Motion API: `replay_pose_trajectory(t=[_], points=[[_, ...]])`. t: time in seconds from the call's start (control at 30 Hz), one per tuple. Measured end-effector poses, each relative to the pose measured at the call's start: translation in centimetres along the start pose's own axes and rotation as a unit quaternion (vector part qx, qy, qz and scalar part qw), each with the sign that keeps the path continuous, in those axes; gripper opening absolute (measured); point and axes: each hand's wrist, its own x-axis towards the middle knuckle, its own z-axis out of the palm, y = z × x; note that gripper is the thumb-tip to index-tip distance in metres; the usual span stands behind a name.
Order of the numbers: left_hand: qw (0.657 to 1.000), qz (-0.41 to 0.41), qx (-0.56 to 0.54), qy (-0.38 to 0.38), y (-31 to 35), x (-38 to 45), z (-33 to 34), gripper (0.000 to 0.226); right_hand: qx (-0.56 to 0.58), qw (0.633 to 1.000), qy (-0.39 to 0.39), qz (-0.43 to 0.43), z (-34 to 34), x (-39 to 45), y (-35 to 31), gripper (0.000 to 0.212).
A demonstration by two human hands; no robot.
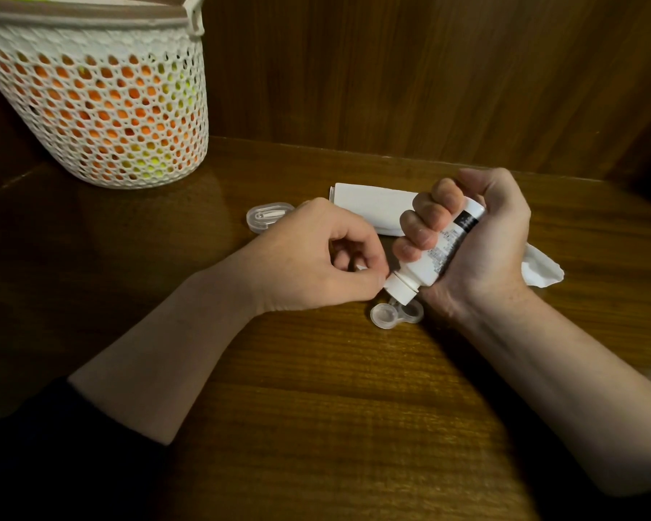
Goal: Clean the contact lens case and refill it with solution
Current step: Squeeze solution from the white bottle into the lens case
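Sleeve (23, 445): dark, pushed up the left forearm, nearest the camera at lower left.
Surface (316, 408): brown wood grain, glossy, backed by a wooden panel wall.
Lens case (396, 314): clear, two round wells side by side, lying flat on the surface between the two hands; left well uncovered and in full view, right well partly hidden under the bottle tip.
Bottle (435, 251): white, printed label with a black band, tilted tip-down over the right well of the lens case; contact between tip and case cannot be told.
Right hand (478, 242): fingers (425, 216) curled round the bottle body, gripping it; heel of hand down beside the lens case.
Left hand (316, 257): fingers curled inward, thumb and fingertips meeting at the bottle's neck; something small and white glimpsed inside the curl, unidentifiable; whether anything is pinched cannot be told.
Tissue (373, 208): white, folded, lying behind both hands, one end poking out right of the right wrist.
Small clear box (265, 216): behind the left hand, a thin white item inside.
Basket (102, 107): white mesh, far left, orange and yellow contents showing through the holes.
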Motion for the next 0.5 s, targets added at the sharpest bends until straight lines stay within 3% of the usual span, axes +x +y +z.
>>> replay_pose_trajectory(t=[0.5], points=[[1.0,0.003,0.007,0.004,-0.08,0.0,-0.04,0.009,-0.003,1.0,-0.002,-0.003,-0.1,0.02,0.06,0.04]])
